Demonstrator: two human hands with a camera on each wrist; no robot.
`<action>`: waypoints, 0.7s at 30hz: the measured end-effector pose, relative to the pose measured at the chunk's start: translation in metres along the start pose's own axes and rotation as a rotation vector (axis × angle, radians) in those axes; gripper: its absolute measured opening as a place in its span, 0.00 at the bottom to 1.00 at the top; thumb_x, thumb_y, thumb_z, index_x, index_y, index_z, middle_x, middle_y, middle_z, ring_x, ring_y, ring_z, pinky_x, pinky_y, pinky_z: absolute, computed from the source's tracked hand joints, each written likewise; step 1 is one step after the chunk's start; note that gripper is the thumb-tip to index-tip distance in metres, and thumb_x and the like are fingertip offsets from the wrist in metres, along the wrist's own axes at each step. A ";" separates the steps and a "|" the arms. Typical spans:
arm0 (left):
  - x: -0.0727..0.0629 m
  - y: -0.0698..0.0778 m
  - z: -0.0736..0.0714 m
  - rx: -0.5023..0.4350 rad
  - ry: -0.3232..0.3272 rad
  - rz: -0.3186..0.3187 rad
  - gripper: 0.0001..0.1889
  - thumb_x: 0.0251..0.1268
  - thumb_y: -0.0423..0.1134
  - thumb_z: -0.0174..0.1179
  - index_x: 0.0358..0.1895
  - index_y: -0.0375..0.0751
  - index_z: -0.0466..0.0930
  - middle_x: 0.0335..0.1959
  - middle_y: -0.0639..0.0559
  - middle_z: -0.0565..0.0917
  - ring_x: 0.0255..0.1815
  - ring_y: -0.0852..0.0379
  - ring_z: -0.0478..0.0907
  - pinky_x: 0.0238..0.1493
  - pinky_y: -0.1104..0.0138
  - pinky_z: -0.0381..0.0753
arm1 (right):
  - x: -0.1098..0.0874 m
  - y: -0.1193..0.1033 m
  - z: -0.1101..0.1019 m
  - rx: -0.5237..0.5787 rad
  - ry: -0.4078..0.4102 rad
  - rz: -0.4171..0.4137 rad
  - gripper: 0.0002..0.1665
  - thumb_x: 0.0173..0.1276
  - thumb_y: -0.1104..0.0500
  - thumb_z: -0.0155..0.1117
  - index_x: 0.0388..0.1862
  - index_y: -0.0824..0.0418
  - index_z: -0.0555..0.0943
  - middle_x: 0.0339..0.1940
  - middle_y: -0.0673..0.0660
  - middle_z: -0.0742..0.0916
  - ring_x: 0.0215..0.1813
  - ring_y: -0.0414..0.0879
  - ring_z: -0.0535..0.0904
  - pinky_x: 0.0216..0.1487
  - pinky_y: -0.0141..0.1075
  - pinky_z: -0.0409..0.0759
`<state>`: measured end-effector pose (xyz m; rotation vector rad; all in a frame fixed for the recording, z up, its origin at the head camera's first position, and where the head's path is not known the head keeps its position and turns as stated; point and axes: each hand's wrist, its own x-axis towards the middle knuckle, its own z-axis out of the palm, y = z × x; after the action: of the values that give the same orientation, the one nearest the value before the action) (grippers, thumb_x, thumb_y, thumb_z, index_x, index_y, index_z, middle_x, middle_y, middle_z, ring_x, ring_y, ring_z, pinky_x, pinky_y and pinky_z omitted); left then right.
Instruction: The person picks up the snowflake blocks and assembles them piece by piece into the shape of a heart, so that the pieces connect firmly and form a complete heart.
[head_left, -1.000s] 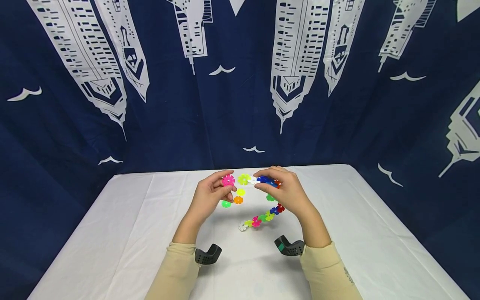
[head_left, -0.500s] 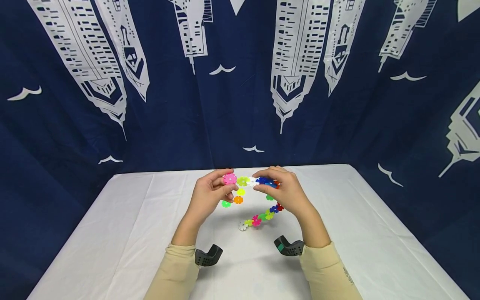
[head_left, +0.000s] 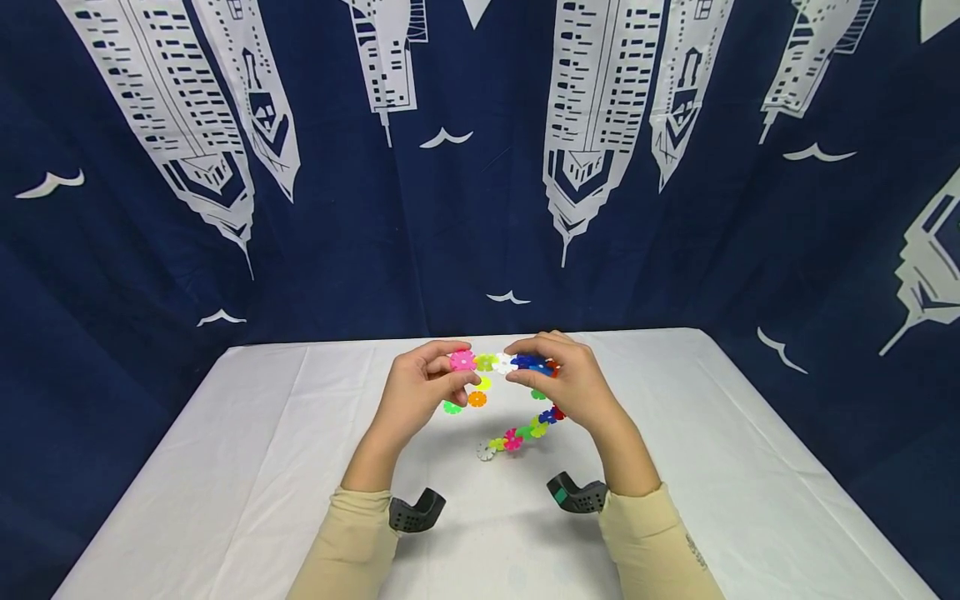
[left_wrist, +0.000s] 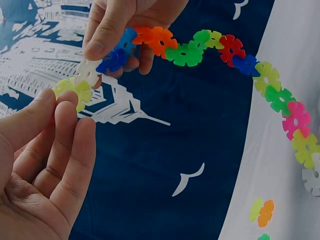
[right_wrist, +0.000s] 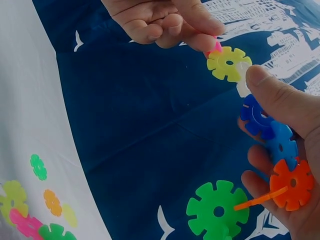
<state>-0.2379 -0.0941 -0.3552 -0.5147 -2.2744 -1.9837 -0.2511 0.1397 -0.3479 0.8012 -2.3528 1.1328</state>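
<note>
My left hand (head_left: 420,392) pinches a pink snowflake disc (head_left: 462,360) between thumb and fingers. The pink disc's edge meets a yellow-green disc (right_wrist: 229,64), the end of a chain of slotted plastic discs. My right hand (head_left: 577,379) grips that chain near the white disc (left_wrist: 88,72), its thumb over the white piece. Dark blue (right_wrist: 257,117), orange (right_wrist: 292,184) and green (right_wrist: 218,209) discs follow along the chain. It hangs below the right hand and curves back to a white end disc (head_left: 486,451). Fingers largely hide the pink disc in both wrist views.
Loose yellow (head_left: 483,383), orange (head_left: 477,399) and green (head_left: 452,407) discs lie on the white-covered table (head_left: 270,450), beyond and below the left hand. A dark blue curtain (head_left: 480,208) with white building prints hangs behind the table.
The pink disc in my left hand has moved slightly right, closing the gap to the yellow-green disc. The right hand has barely moved, still holding the chain.
</note>
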 end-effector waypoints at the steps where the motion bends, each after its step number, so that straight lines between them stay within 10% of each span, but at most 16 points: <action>1: 0.000 0.000 0.000 -0.005 0.002 -0.001 0.19 0.62 0.31 0.68 0.57 0.41 0.81 0.35 0.40 0.90 0.22 0.57 0.83 0.35 0.67 0.88 | 0.000 0.000 0.000 0.003 0.000 -0.004 0.18 0.57 0.57 0.78 0.47 0.55 0.88 0.42 0.49 0.90 0.45 0.42 0.80 0.43 0.29 0.82; 21: -0.001 0.001 0.008 -0.155 -0.005 -0.012 0.19 0.59 0.31 0.70 0.54 0.39 0.80 0.29 0.54 0.89 0.21 0.56 0.82 0.36 0.65 0.88 | 0.000 -0.003 0.002 0.061 0.047 -0.039 0.18 0.55 0.62 0.78 0.46 0.58 0.89 0.39 0.52 0.90 0.40 0.40 0.78 0.38 0.25 0.77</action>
<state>-0.2350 -0.0868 -0.3560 -0.5202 -2.1417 -2.1782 -0.2495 0.1370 -0.3472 0.8290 -2.2641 1.1995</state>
